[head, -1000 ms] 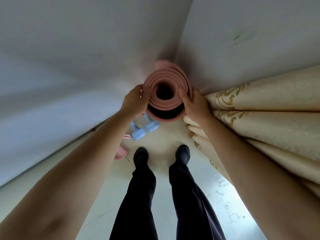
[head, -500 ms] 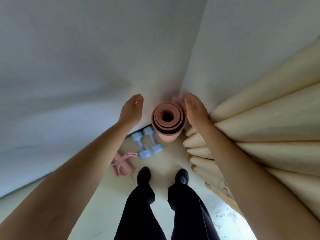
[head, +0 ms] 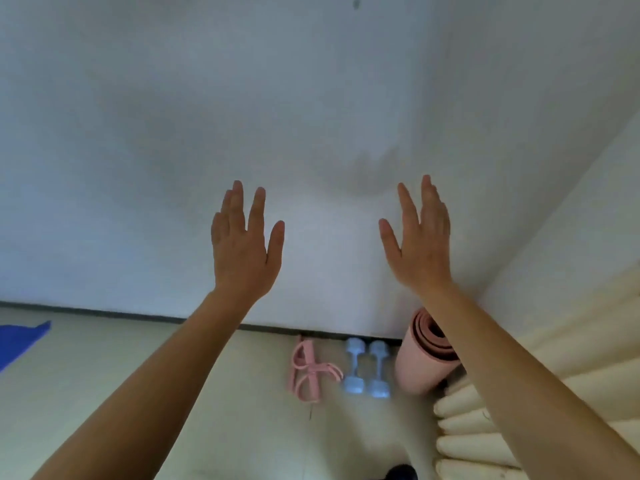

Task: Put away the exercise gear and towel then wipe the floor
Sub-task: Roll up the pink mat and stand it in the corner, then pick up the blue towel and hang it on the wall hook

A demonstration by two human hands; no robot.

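Observation:
A rolled pink exercise mat (head: 424, 355) stands upright in the corner against the white wall. Left of it two pale blue dumbbells (head: 366, 368) lie side by side on the floor, and a pink resistance band (head: 307, 369) lies left of those. A blue towel (head: 19, 341) lies on the floor at the far left edge. My left hand (head: 242, 244) and my right hand (head: 420, 237) are raised in front of the wall, both open with fingers spread, holding nothing and well above the gear.
A cream curtain (head: 561, 393) hangs in folds at the right, beside the mat. A dark baseboard (head: 104, 313) runs along the foot of the white wall. The pale floor (head: 104, 393) stretches to the left. A dark shoe tip (head: 401, 472) shows at the bottom edge.
Both hands let go of the rolled mat, which now stands alone in the corner. The hands rose and spread apart, and the view lifted and pulled back, so the blue towel appears.

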